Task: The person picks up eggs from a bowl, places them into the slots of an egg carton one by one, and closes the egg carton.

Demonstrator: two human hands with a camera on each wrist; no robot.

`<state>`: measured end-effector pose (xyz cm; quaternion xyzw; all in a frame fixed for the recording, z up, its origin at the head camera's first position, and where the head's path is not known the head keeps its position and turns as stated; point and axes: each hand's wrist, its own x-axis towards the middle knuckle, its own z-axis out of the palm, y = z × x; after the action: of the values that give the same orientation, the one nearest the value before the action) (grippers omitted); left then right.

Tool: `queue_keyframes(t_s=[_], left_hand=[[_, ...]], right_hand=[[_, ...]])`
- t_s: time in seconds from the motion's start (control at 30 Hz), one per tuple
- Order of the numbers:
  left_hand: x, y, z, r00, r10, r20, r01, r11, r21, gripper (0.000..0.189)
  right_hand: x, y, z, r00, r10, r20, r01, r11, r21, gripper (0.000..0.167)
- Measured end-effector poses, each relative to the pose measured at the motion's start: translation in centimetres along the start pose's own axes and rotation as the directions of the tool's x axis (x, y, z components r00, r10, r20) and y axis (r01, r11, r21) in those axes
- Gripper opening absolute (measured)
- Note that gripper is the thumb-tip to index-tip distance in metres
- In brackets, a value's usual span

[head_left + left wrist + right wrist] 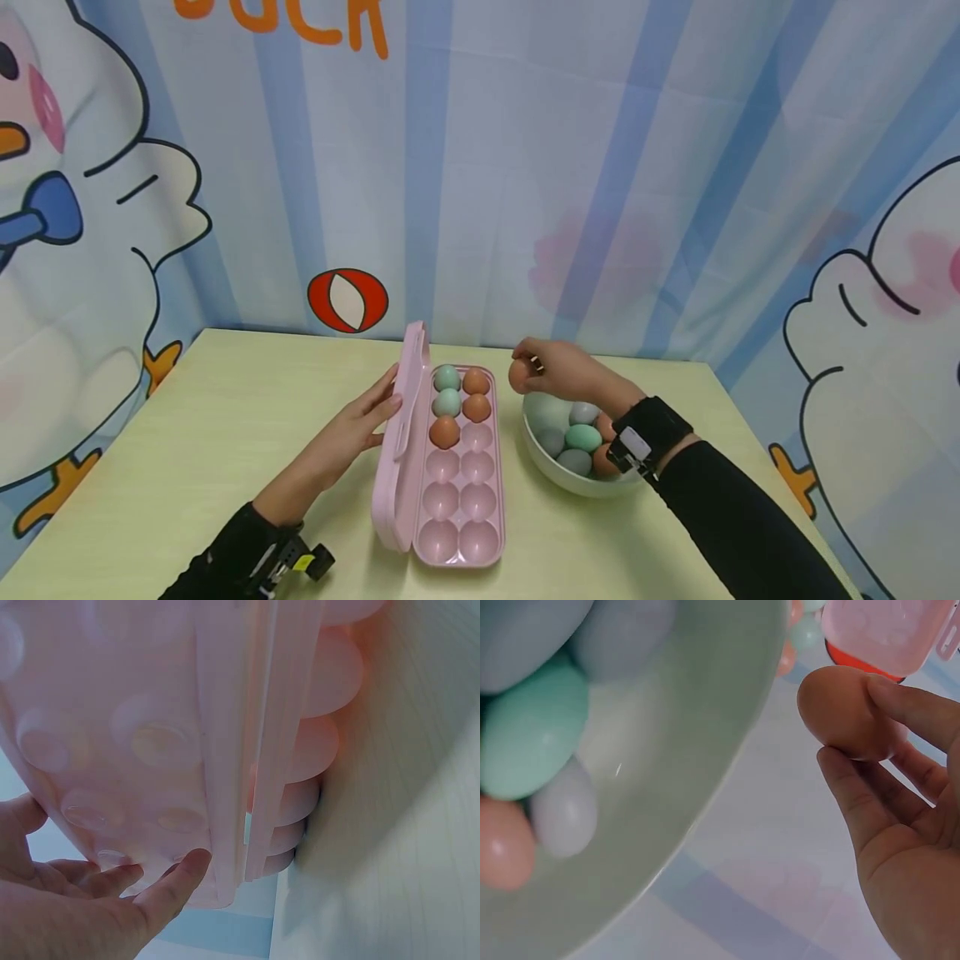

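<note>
At the lower centre of the frame, a pink egg carton [459,508] lies on the pale table [247,433], its long axis running bottom to top, with the raised lid [397,475] along its left side. To the right, a pale bowl [551,477] holds grey, green and brown eggs. The left hand [348,433], left of centre, touches the lid's outer face with fingers spread apart. The carton's far half seats two pale green and three brown eggs. Right of centre, the right hand [566,372] pinches a brown egg [518,377] off the bowl's upper-left rim; in the right wrist view its long axis slants upper left to lower right, fingers covering the lower-right end. A striped blue-and-white curtain [495,167] hangs behind.
</note>
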<state>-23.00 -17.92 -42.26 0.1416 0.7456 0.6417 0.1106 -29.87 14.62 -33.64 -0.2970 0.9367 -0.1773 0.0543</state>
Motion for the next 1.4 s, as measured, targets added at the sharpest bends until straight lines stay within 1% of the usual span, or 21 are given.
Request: queue_keyframes(t_s=[0.23, 0.37, 0.53, 0.7, 0.83, 0.93, 1.03, 1.1, 1.17, 1.3, 1.4], left_hand=[[0.0, -0.1, 0.0, 1.000, -0.003, 0.002, 0.003, 1.000, -0.006, 0.066], [0.0, 0.0, 0.0, 1.000, 0.006, 0.008, -0.005, 1.000, -0.019, 0.066], [0.0, 0.0, 0.0, 1.000, 0.014, 0.013, -0.013, 0.999, -0.032, 0.066], [0.1, -0.1, 0.1, 1.000, 0.014, 0.016, -0.013, 0.999, -0.052, 0.066], [0.0, -0.1, 0.1, 1.000, 0.014, 0.016, -0.013, 0.998, -0.057, 0.066], [0.0, 0.0, 0.1, 1.000, 0.010, 0.015, -0.010, 0.998, -0.055, 0.066], [-0.1, 0.1, 0.1, 1.000, 0.010, 0.014, -0.009, 0.999, -0.052, 0.066], [-0.1, 0.2, 0.1, 1.000, 0.012, 0.015, -0.011, 0.999, -0.051, 0.066], [-0.1, 0.2, 0.1, 1.000, 0.016, 0.016, -0.015, 0.999, -0.051, 0.066], [-0.1, 0.1, 0.0, 0.999, 0.020, 0.026, -0.018, 0.998, -0.053, 0.066], [0.0, 0.0, -0.1, 0.999, 0.023, 0.031, -0.022, 0.998, -0.052, 0.066]], right_hand=[[1.0, -1.1, 1.5, 1.000, -0.021, 0.001, 0.021, 0.999, 0.043, 0.041], [1.4, -1.7, 2.3, 1.000, -0.018, 0.005, 0.018, 0.998, 0.059, 0.040], [1.8, -2.2, 3.4, 1.000, -0.007, 0.011, 0.006, 0.999, 0.043, 0.038], [2.0, -2.3, 4.7, 1.000, -0.029, 0.005, 0.029, 0.999, 0.040, 0.039], [1.9, -2.8, 5.4, 0.999, -0.033, 0.012, 0.033, 0.999, 0.040, 0.043], [2.0, -3.0, 6.1, 0.999, -0.045, 0.012, 0.045, 0.999, 0.024, 0.041], [2.1, -3.0, 6.8, 0.997, -0.073, 0.003, 0.073, 0.997, 0.009, 0.033], [2.2, -3.0, 7.2, 0.997, -0.077, -0.001, 0.077, 0.997, 0.005, 0.032], [2.3, -3.0, 7.6, 0.997, -0.077, 0.004, 0.077, 0.997, 0.008, 0.032], [2.4, -3.2, 8.1, 0.998, -0.050, 0.026, 0.050, 0.999, 0.007, 0.033], [2.4, -3.5, 8.3, 0.999, -0.040, 0.031, 0.040, 0.999, -0.025, 0.034]])
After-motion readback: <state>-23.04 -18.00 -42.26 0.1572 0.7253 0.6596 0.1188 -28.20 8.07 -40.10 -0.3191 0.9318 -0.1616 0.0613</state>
